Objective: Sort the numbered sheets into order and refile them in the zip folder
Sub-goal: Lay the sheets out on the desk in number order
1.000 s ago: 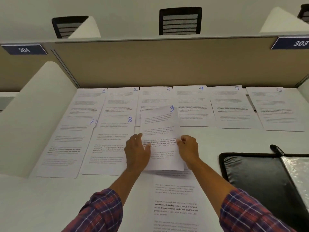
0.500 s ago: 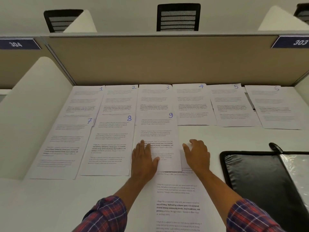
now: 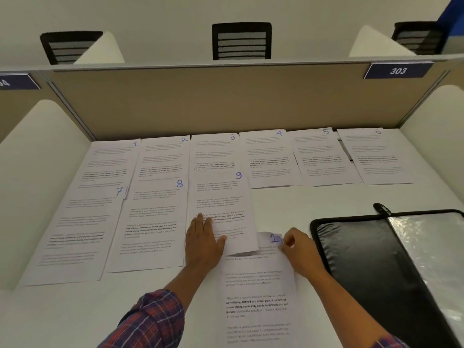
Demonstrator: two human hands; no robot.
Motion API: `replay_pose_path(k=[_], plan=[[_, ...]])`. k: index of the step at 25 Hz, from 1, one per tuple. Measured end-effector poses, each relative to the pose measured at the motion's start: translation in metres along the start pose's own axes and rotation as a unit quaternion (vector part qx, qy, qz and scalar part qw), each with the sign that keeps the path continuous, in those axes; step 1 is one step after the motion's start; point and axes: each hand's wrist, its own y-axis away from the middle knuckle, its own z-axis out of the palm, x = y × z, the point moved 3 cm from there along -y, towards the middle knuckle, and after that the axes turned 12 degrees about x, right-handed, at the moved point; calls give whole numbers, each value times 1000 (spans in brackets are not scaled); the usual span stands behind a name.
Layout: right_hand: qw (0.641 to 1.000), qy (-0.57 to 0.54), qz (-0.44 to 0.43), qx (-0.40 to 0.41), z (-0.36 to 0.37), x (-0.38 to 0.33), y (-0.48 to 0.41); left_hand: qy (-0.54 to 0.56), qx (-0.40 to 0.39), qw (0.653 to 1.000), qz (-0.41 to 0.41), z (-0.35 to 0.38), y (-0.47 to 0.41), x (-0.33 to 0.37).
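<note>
From the head view, my left hand [image 3: 203, 243] lies flat and open on sheet 9 [image 3: 221, 197], pinning its lower left. My right hand [image 3: 300, 252] pinches the top right corner of the next sheet [image 3: 258, 297], half covering its number. Sheet 9's bottom edge overlaps that sheet, so I judge a pull could drag 9 askew or crease the pinched corner. The sheets are thin white printed pages with blue handwritten numbers. The back row [image 3: 266, 159] runs 1 to 6 across the desk [image 3: 288, 204], with 7, 8 and 9 overlapping it in front. The folder [image 3: 364, 259] lies open near my right.
</note>
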Motion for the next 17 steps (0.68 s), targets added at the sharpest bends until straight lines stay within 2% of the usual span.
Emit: replay_pose_path(k=[4,8,12,14,15,16,17], plan=[[995,-66,-33,73,-46,-13,0,-9,12,1000,2,1,-1,0],[974,-164,-63,143,-106,-38,1,-14,22,1000,3,4,-6,0],[953,-235,-107,158,-155,-69,1,-5,27,1000,-9,-5,-9,14],[943,-271,-118,155,-173,-85,-3,81,67,994,-5,-16,-8,36],[938,-289,-116,154,-179,-91,-8,172,78,982,-7,-26,-7,51],[932,-306,-112,155,-183,-95,-14,292,74,953,-27,-38,-6,68],[928,-320,-106,160,-185,-97,-24,421,53,903,-60,-51,-4,88]])
